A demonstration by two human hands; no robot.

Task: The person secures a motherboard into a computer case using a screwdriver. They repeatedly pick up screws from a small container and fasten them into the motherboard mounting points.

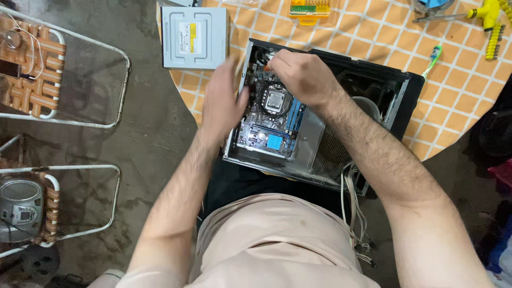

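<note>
An open black computer case (405, 88) lies on its side on a round table with an orange checked cloth (458, 90). Inside sits a motherboard (266, 125) with blue slots and a bare processor socket. My right hand (298, 74) reaches into the case's far left corner, closed around a small tool with an orange tip (265, 68). My left hand (224, 104) is blurred, fingers apart, at the case's left edge, holding nothing that I can see.
A grey optical drive (194, 37) lies on the table left of the case. A yellow bit box (309, 10), a yellow screwdriver (488, 13) and a toothbrush (432, 61) lie beyond. Loose cables (352, 213) hang off the case. Two woven chairs (37, 69) stand left; one holds a radio (20, 208).
</note>
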